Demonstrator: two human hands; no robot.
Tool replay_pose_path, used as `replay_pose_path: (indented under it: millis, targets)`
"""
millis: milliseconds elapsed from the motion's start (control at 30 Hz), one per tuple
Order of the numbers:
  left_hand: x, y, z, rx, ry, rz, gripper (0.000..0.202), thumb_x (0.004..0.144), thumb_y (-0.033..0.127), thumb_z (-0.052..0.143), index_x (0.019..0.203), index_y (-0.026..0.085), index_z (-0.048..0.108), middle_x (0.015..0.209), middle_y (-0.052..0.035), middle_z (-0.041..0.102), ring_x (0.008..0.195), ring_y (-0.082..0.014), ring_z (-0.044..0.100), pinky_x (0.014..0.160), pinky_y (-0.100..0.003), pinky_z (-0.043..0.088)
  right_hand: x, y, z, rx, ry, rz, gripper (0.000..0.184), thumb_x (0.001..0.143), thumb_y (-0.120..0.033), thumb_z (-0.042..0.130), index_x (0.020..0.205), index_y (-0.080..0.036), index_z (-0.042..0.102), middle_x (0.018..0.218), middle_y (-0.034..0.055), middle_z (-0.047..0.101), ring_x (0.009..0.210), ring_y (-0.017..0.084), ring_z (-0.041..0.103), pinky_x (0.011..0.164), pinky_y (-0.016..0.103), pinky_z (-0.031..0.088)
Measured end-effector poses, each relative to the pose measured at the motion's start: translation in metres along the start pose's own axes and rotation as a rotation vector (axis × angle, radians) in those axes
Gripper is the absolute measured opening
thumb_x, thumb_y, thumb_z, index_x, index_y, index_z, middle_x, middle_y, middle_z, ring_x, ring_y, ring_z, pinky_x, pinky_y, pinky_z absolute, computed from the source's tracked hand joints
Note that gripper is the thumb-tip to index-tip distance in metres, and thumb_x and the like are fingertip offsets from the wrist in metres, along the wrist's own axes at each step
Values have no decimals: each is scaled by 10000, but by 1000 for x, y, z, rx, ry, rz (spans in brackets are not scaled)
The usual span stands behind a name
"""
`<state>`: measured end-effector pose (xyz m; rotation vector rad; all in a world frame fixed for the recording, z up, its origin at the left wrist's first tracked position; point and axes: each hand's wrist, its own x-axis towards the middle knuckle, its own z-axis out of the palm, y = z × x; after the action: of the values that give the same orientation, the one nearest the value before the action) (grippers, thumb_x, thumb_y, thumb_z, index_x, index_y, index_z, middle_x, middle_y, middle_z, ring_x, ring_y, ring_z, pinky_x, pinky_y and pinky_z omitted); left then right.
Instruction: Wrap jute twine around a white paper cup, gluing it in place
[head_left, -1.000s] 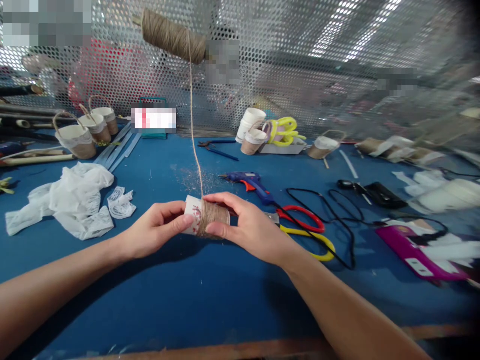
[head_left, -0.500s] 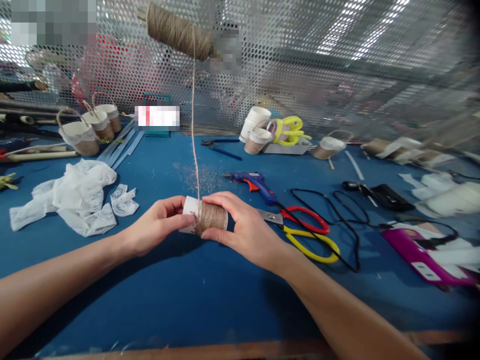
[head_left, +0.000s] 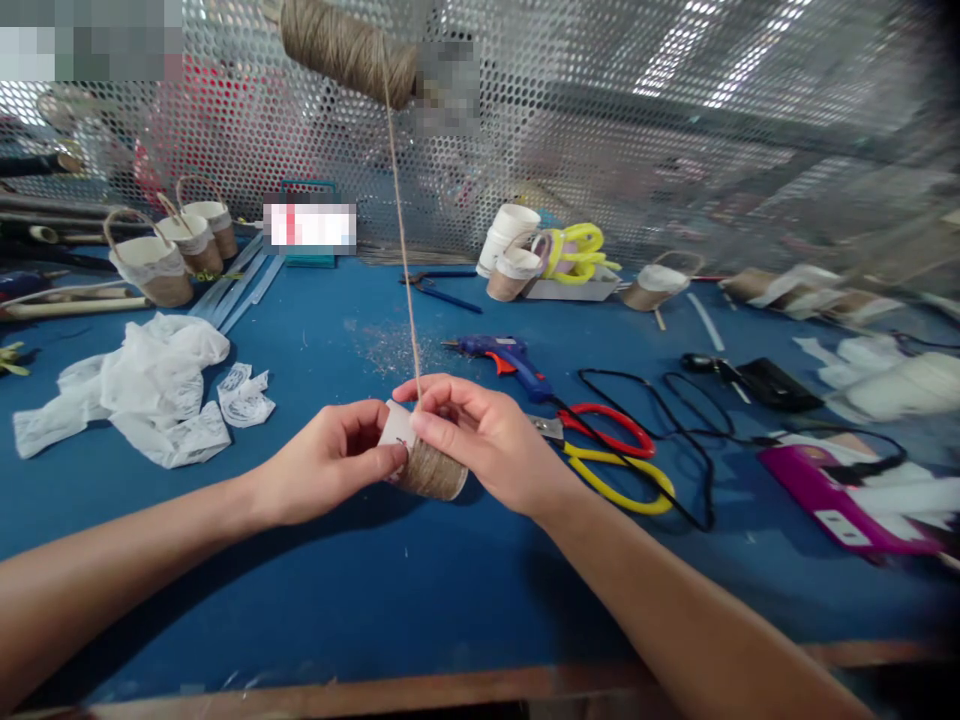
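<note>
A paper cup (head_left: 427,462), mostly wrapped in brown twine, lies on its side between both hands just above the blue table (head_left: 420,590). My left hand (head_left: 330,470) is closed on the cup's white rim end. My right hand (head_left: 487,445) grips the wrapped body, and its fingertips pinch the twine strand (head_left: 401,230). That strand runs taut up to a twine spool (head_left: 345,50) mounted on the perforated metal screen.
A blue glue gun (head_left: 506,358) and red and yellow scissors (head_left: 611,455) with a black cord lie right of the hands. White lace fabric (head_left: 142,385) lies left. Finished twine baskets (head_left: 154,265) stand far left; stacked cups (head_left: 514,255) and a magenta object (head_left: 832,495) lie right.
The cup has tilted so its wrapped base points down and right. My right fingers moved up onto the strand, which now slants from the spool.
</note>
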<state>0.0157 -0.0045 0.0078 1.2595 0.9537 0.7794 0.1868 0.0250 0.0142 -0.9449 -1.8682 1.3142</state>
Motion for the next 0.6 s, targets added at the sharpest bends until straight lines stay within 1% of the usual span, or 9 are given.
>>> replay_pose_path:
  millis: [200, 367, 600]
  targets:
    - [1, 0, -1, -94, 52, -27, 133, 681, 232, 594, 691, 123, 518, 629, 35, 508, 579, -81, 465, 583, -217, 376, -1, 0, -3, -16, 39, 4, 130, 786, -277, 558, 701, -185, 521, 987, 58, 585, 922, 158, 564, 859, 344, 417]
    - [1, -3, -1, -110, 13, -52, 162, 683, 249, 601, 728, 114, 525, 650, 25, 519, 614, -92, 477, 614, -230, 394, 0, 4, 0, -41, 44, 29, 118, 781, -261, 554, 703, -180, 515, 961, 63, 595, 904, 157, 561, 830, 334, 429]
    - [-1, -4, -2, -94, -10, -33, 164, 699, 262, 593, 732, 122, 516, 656, 25, 516, 613, -96, 468, 615, -240, 381, 0, 1, 2, -65, 41, 85, 110, 780, -255, 550, 716, -179, 504, 949, 54, 601, 843, 148, 568, 793, 329, 440]
